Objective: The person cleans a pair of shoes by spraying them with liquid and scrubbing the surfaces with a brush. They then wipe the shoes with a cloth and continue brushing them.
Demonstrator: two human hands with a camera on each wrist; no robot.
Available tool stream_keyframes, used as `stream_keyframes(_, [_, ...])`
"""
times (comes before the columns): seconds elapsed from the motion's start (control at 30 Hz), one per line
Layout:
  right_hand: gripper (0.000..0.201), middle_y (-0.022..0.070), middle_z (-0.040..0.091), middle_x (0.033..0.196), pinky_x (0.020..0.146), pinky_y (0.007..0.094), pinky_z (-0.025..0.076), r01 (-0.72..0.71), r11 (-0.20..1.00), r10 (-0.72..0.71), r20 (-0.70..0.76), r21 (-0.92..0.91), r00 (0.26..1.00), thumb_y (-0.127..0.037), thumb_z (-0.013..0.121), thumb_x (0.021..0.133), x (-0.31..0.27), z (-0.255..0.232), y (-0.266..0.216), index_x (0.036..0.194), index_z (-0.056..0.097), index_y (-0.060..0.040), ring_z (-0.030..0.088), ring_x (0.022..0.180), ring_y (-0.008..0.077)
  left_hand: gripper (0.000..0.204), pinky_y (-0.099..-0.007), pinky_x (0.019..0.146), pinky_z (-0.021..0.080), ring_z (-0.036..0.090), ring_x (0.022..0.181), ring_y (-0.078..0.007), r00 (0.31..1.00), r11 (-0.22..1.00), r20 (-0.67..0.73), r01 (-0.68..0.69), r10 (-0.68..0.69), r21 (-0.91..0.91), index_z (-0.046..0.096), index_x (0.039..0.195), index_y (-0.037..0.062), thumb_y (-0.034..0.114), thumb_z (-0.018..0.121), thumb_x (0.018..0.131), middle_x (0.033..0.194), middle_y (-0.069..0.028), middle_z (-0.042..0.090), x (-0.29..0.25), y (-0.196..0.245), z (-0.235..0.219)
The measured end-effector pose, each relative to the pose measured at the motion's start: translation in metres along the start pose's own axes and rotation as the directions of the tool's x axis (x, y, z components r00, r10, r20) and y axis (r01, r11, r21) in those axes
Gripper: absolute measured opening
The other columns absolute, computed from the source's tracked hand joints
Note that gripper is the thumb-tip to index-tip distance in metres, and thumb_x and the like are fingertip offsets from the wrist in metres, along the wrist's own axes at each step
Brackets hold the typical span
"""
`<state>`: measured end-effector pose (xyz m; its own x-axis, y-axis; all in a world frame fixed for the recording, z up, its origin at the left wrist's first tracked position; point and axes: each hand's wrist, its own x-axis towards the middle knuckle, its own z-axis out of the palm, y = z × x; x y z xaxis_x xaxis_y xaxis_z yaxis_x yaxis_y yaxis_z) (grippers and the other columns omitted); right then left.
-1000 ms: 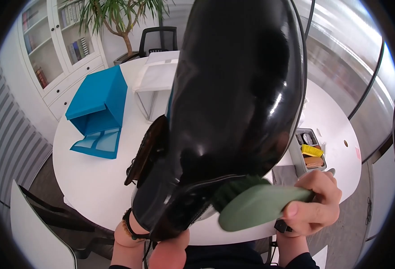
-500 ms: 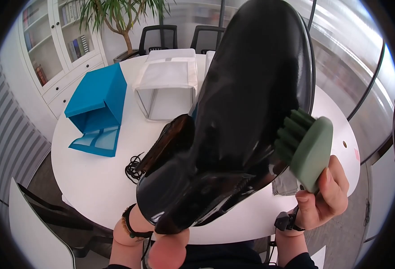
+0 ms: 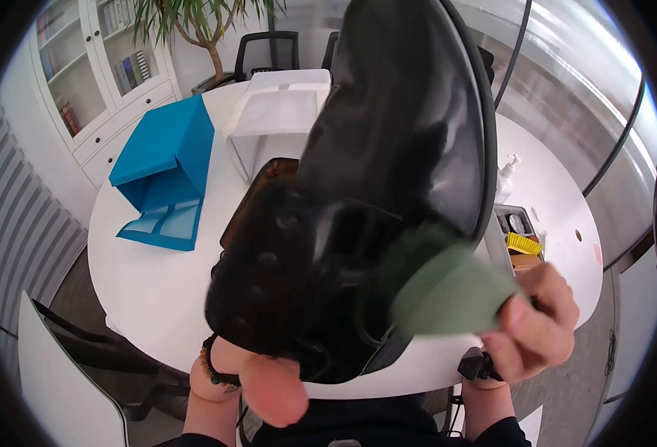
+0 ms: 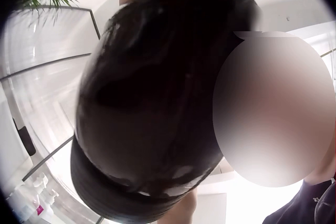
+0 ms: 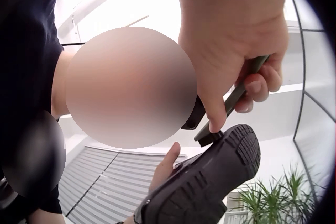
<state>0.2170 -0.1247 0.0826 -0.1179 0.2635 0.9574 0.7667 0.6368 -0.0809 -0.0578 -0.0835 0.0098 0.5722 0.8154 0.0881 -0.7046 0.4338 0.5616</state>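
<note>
Beyond both hands, a blue box (image 3: 166, 141) sits on the white table (image 3: 150, 298). Left hand (image 3: 275, 387) clamps the black shoe (image 3: 403, 112), holding it up; right hand (image 3: 541, 324) grips the green brush (image 3: 455, 294) against it. Brushing's underway, I'd judge; the next stroke needs steady support.

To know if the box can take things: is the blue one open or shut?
Open: the blue box shows its hollow inside, with the flap folded out in front.

A green brush (image 3: 455, 294) is blurring just ahead of the grip of the right hand (image 3: 535, 326); a black shoe (image 3: 407, 141) is running past the head view's top edge, beyond the left hand (image 3: 269, 384), whose gripping fingers it is hiding
</note>
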Motion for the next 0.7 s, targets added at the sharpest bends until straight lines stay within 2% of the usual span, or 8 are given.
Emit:
stream_keyframes(0.03, [0.022, -0.0068, 0.036, 0.063, 0.047, 0.0252, 0.022, -0.002, 1.0, 0.002, 0.002, 0.002, 1.0, -0.041, 0.072, 0.086, 0.0, -0.001, -0.001, 0.105, 0.082, -0.0372, 0.037, 0.047, 0.0082, 0.051, -0.0388, 0.111, 0.049, 0.059, 0.13, -0.0269, 1.0, 1.0, 0.0, 0.004, -0.004, -0.016, 0.042, 0.152, 0.0032, 0.009, 0.054, 0.103, 0.147, -0.0167, 0.053, -0.001, 0.0, -0.001])
stream_keyframes(0.17, [0.032, -0.0052, 0.036, 0.064, 0.044, 0.0229, 0.027, -0.072, 0.955, -0.044, 0.375, 0.289, 0.926, -0.043, 0.069, 0.08, 0.0, -0.014, -0.006, 0.107, 0.083, -0.0337, 0.036, 0.042, 0.0065, 0.049, -0.0387, 0.109, 0.049, 0.059, 0.127, -0.0263, 0.989, 0.99, 0.051, -0.139, 0.139, -0.007, 0.044, 0.15, 0.0026, 0.019, 0.05, 0.104, 0.144, -0.0157, 0.055, 0.0, -0.003, 0.018])
stream_keyframes(0.27, [0.016, -0.0058, 0.043, 0.059, 0.046, 0.0251, 0.027, -0.078, 0.982, 0.011, 0.358, 0.173, 0.934, -0.041, 0.079, 0.08, 0.004, -0.018, -0.01, 0.095, 0.083, -0.0372, 0.04, 0.043, 0.0097, 0.05, -0.0387, 0.107, 0.05, 0.06, 0.124, -0.0256, 0.955, 0.961, 0.104, -0.278, 0.277, -0.006, 0.047, 0.147, 0.002, 0.029, 0.046, 0.105, 0.141, -0.0147, 0.057, -0.009, -0.008, 0.028])
stream_keyframes(0.37, [0.036, -0.0051, 0.037, 0.063, 0.042, 0.0217, 0.026, 0.05, 0.998, -0.056, 0.199, 0.033, 0.978, -0.036, 0.073, 0.078, 0.003, -0.021, -0.006, 0.113, 0.08, -0.0361, 0.037, 0.041, 0.0053, 0.054, -0.0386, 0.106, 0.05, 0.061, 0.122, -0.025, 0.898, 0.909, 0.157, -0.416, 0.412, -0.008, 0.049, 0.145, 0.0015, 0.038, 0.043, 0.105, 0.138, -0.0136, 0.059, 0.024, 0.004, 0.052])
stream_keyframes(0.43, [0.022, -0.0061, 0.045, 0.063, 0.056, 0.0316, 0.032, -0.113, 0.981, -0.015, 0.636, 0.16, 0.771, -0.045, 0.086, 0.072, 0.01, -0.04, -0.014, 0.093, 0.083, -0.0364, 0.042, 0.049, 0.0117, 0.059, -0.0386, 0.105, 0.05, 0.062, 0.12, -0.0246, 0.846, 0.863, 0.191, -0.505, 0.497, -0.006, 0.051, 0.143, 0.0011, 0.045, 0.04, 0.106, 0.136, -0.0129, 0.06, 0.022, 0.002, 0.06])
stream_keyframes(0.5, [0.025, -0.0049, 0.046, 0.065, 0.061, 0.0339, 0.034, -0.123, 0.987, 0.031, 0.62, 0.106, 0.784, -0.046, 0.088, 0.068, 0.002, -0.032, -0.028, 0.09, 0.083, -0.0361, 0.046, 0.058, 0.0149, 0.064, -0.0386, 0.103, 0.05, 0.063, 0.118, -0.0242, 0.79, 0.812, 0.228, -0.583, 0.569, -0.006, 0.052, 0.142, 0.0007, 0.052, 0.037, 0.107, 0.134, -0.0123, 0.061, 0.026, 0.005, 0.07])
stream_keyframes(0.57, [0.03, -0.0042, 0.046, 0.064, 0.061, 0.0326, 0.033, -0.129, 0.983, 0.152, 0.198, -0.128, 0.968, -0.052, 0.09, 0.062, -0.008, -0.016, -0.035, 0.082, 0.083, -0.0311, 0.046, 0.062, 0.0171, 0.066, -0.0386, 0.103, 0.051, 0.063, 0.117, -0.024, 0.763, 0.788, 0.245, -0.616, 0.598, -0.006, 0.053, 0.141, 0.0005, 0.055, 0.036, 0.107, 0.133, -0.0119, 0.062, 0.024, 0.008, 0.075])
stream_keyframes(0.7, [0.03, -0.0045, 0.044, 0.064, 0.056, 0.031, 0.032, -0.11, 0.992, 0.119, 0.214, -0.053, 0.969, -0.048, 0.09, 0.063, -0.009, -0.013, -0.03, 0.088, 0.083, -0.0328, 0.044, 0.055, 0.0133, 0.068, -0.0404, 0.107, 0.048, 0.061, 0.121, -0.0239, 0.787, 0.8, 0.185, -0.6, 0.589, 0.007, 0.056, 0.139, 0.002, 0.059, 0.037, 0.105, 0.135, -0.0103, 0.061, 0.014, 0.015, 0.064])
